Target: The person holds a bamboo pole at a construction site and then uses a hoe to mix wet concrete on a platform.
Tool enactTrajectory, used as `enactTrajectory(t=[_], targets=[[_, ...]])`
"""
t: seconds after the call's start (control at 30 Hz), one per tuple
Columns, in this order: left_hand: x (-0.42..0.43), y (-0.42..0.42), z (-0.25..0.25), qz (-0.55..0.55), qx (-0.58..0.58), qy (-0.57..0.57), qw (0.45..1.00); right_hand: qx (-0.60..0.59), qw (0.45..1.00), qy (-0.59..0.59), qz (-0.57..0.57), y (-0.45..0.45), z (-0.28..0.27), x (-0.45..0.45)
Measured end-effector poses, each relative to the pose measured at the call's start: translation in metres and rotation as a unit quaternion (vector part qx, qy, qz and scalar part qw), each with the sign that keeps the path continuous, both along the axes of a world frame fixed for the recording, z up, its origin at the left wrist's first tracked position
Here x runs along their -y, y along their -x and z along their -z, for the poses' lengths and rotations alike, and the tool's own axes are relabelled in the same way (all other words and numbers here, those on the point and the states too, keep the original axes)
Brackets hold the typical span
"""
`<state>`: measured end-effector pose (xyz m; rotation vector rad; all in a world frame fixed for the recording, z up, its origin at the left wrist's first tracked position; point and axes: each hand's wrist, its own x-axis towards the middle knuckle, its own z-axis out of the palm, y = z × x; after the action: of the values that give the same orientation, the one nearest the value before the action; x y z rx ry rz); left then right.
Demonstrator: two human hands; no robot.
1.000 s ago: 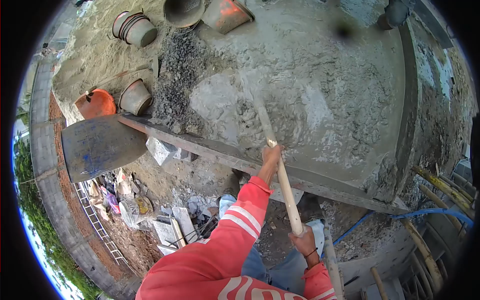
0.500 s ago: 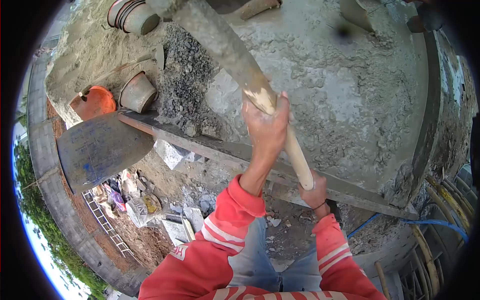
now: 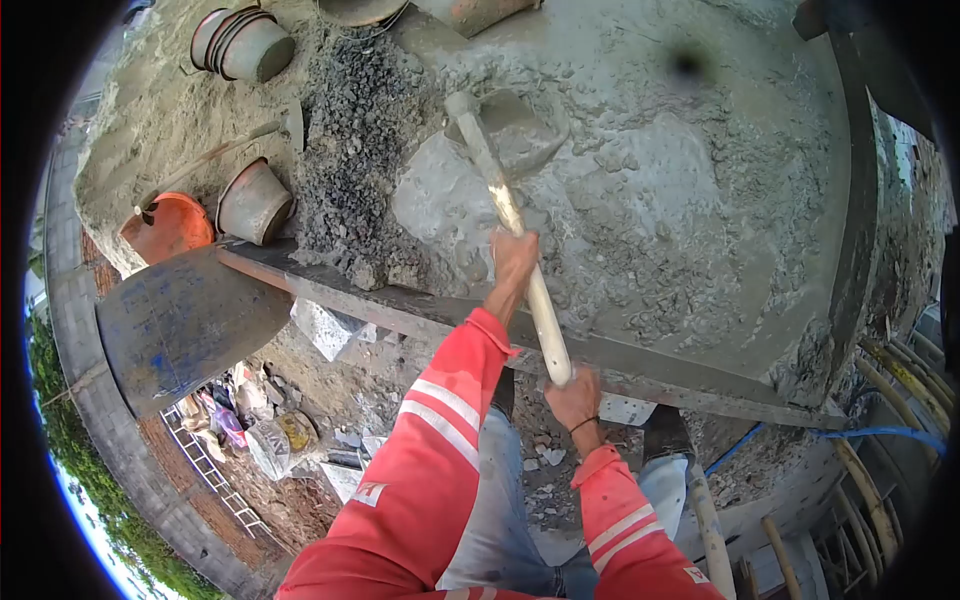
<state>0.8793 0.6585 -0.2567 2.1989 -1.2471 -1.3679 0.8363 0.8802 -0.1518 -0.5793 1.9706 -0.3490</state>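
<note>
R hand (image 3: 573, 397) nearest: fingers closed tight round butt end of a long, pale, round wooden handle (image 3: 541, 315). L hand (image 3: 515, 258) farther up same handle, fingers wrapped round it too, no gap seen. Red sleeves (image 3: 420, 440) w/ white stripes, faded blue jeans (image 3: 495, 490) below. Handle slants up-left across near edge of a wood-edged flat bed (image 3: 860, 230). Its far end carries a grey, mortar-caked hoe blade (image 3: 520, 140), in the wet grey mortar (image 3: 660, 170) left of bed's middle; can't tell how deep. Dark grey gravel heap (image 3: 345, 150) along bed's L side, down to near edge. L of gravel: grey-smeared tapered bucket (image 3: 258, 205), tilted, next to orange round tub (image 3: 170, 230); curved dark sheet (image 3: 190, 325) w/ blue marks by bed's near-L corner. Farther off, nested grey buckets (image 3: 243, 45) w/ reddish rims, on their side on pale sand (image 3: 140, 130).
</note>
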Motion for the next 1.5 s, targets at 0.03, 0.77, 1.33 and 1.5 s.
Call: enactTrajectory(t=[0.03, 0.77, 1.33, 1.5], targets=[[-0.038, -0.002, -0.023, 0.017, -0.003, 0.026, 1.000, -0.027, 0.999, -0.014, -0.025, -0.006, -0.007, -0.037], [0.141, 0.035, 0.071, 0.133, 0.162, 0.008, 0.978, 0.067, 0.996, 0.050, -0.009, 0.027, 0.079, 0.125], [-0.060, 0.043, 0.005, 0.197, 0.217, -0.096, 0.951, 0.146, 0.984, -0.074, 0.069, 0.012, -0.020, -0.035], [-0.037, 0.047, 0.026, 0.206, 0.158, -0.138, 0.956, 0.070, 0.995, 0.062, 0.029, 0.073, -0.045, -0.012]])
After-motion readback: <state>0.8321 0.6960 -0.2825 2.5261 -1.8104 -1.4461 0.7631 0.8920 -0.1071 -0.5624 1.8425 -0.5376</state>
